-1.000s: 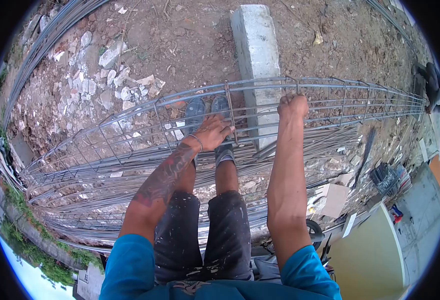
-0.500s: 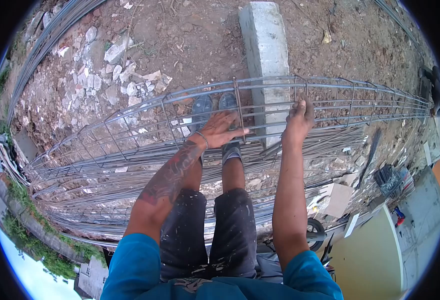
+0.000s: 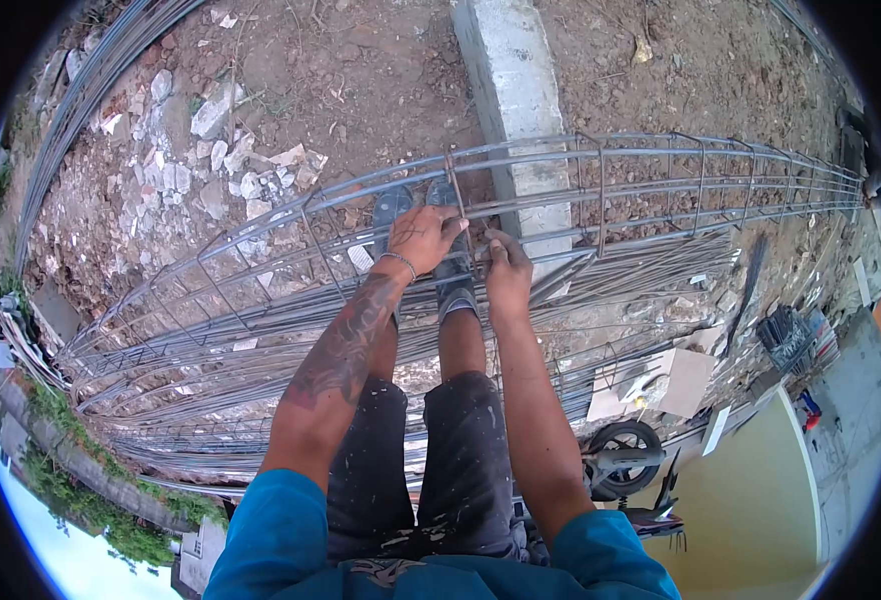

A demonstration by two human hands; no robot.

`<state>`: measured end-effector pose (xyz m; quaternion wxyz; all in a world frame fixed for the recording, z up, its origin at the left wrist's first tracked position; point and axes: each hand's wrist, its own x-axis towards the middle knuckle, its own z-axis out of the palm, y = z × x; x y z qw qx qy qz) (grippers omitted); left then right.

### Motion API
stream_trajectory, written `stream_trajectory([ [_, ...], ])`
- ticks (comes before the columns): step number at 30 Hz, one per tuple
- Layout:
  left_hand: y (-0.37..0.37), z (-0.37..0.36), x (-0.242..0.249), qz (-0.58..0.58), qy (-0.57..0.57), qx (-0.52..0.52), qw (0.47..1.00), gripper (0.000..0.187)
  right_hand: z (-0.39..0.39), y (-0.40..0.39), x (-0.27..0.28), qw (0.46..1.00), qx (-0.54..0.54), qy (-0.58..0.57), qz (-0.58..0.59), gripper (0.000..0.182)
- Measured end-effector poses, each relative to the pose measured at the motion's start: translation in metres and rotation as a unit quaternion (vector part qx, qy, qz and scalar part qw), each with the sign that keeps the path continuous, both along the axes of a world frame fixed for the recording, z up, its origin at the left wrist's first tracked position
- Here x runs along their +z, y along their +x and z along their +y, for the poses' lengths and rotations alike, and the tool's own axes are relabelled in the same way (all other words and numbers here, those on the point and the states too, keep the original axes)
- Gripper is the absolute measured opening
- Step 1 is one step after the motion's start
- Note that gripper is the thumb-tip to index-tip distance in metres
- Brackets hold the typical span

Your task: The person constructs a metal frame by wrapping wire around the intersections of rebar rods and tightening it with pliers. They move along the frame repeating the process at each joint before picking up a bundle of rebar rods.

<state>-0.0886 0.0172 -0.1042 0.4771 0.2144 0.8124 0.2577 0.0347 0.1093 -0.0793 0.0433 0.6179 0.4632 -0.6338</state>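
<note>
A long rebar cage [image 3: 641,145] of steel bars with bent stirrups stretches across in front of me at shin height. My left hand [image 3: 424,238] is closed at a rusty stirrup [image 3: 459,183], with thumb and fingers at the crossing with a long bar. Just right of it, my right hand [image 3: 509,272] has its fingers pinched together beside the same stirrup. Whatever lies between those fingertips is too small to make out. My shoes [image 3: 451,260] show behind the bars, partly covered by my left hand.
A concrete beam [image 3: 511,75] lies under the cage, pointing away. Loose rebar [image 3: 361,335] is heaped around my legs. Broken rubble [image 3: 176,175] covers the ground at left. A motorcycle wheel [image 3: 626,458] and a pale yellow panel [image 3: 761,490] are at lower right.
My right hand has moved left from another stirrup over the beam to beside my left hand. The left hand, earlier flat with fingers spread, has closed at the rusty stirrup. The view has shifted slightly.
</note>
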Motion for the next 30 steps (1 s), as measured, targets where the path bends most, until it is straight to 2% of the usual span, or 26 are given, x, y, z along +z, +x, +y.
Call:
stream_trajectory([
  [1,-0.002,0.002,0.0,-0.004,-0.013,-0.013,1.0,0.035,0.001,-0.004,-0.008,1.0,-0.004,0.0,0.002,0.021],
  [3,-0.003,0.003,0.001,-0.009,-0.028,-0.03,0.999,0.035,0.002,-0.007,-0.019,0.994,-0.078,-0.077,0.001,0.017],
  [6,-0.004,0.006,0.003,0.03,0.009,-0.042,0.999,0.035,0.005,-0.008,-0.026,0.99,-0.075,-0.119,0.026,0.013],
  [9,-0.006,0.007,0.007,-0.016,0.005,-0.075,0.997,0.034,0.013,-0.01,-0.024,0.989,-0.03,-0.143,0.015,0.012],
  [12,0.002,0.002,0.002,0.005,0.026,-0.038,0.999,0.034,0.017,-0.01,-0.026,0.986,-0.011,-0.167,0.015,0.015],
  [18,0.004,0.003,0.004,0.024,0.018,-0.03,0.999,0.03,0.009,-0.006,-0.041,0.975,-0.08,-0.197,0.065,0.021],
  [20,0.005,0.008,0.013,0.0,0.004,0.043,0.999,0.023,0.007,-0.006,-0.043,0.976,-0.072,-0.187,0.084,0.022],
  [21,0.007,0.008,0.017,0.0,0.002,0.039,0.999,0.023,0.006,-0.005,-0.044,0.977,-0.061,-0.176,0.102,0.023],
  [22,0.008,0.01,0.021,-0.009,0.016,0.093,0.996,0.021,0.007,-0.005,-0.045,0.977,-0.064,-0.176,0.104,0.023],
  [23,0.009,0.011,0.023,-0.02,0.03,0.147,0.989,0.02,0.01,-0.004,-0.047,0.982,-0.019,-0.164,0.091,0.023],
  [24,0.011,0.01,0.02,-0.02,0.029,0.144,0.989,0.02,0.012,-0.004,-0.047,0.985,0.026,-0.152,0.077,0.024],
  [26,0.017,0.004,0.012,-0.051,0.11,0.21,0.97,0.022,0.013,-0.004,-0.047,0.984,0.027,-0.154,0.081,0.023],
  [30,0.02,0.001,0.007,-0.133,0.133,0.278,0.942,0.025,0.013,-0.004,-0.048,0.984,0.052,-0.123,0.113,0.021],
])
